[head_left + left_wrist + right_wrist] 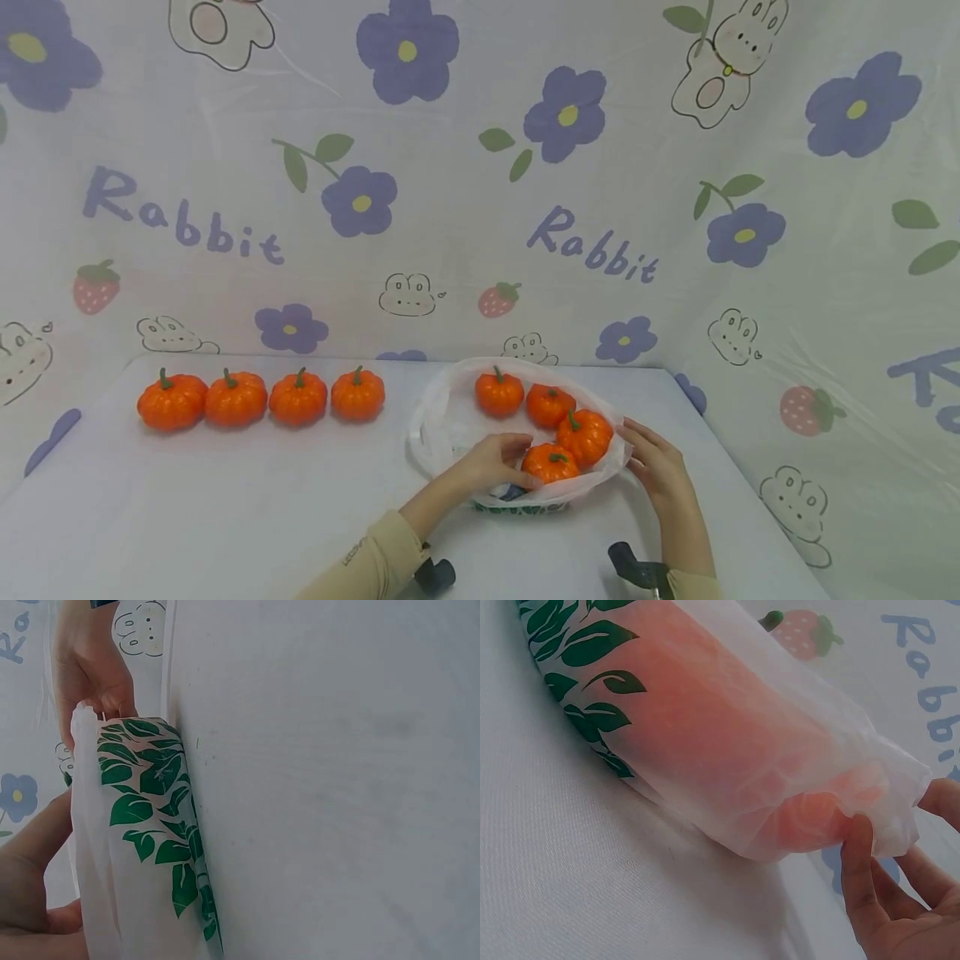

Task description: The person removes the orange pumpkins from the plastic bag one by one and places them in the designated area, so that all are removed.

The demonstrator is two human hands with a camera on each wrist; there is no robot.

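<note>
Both hands spread the white bag [450,417] wide around four pumpkins [551,408]: the left hand [491,467] curls over its near rim, the right hand [656,462] pinches its edge.

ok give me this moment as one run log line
left hand holds bag near rim | right hand pinches bag right edge | four pumpkins in bag | four pumpkins in row on table
</note>
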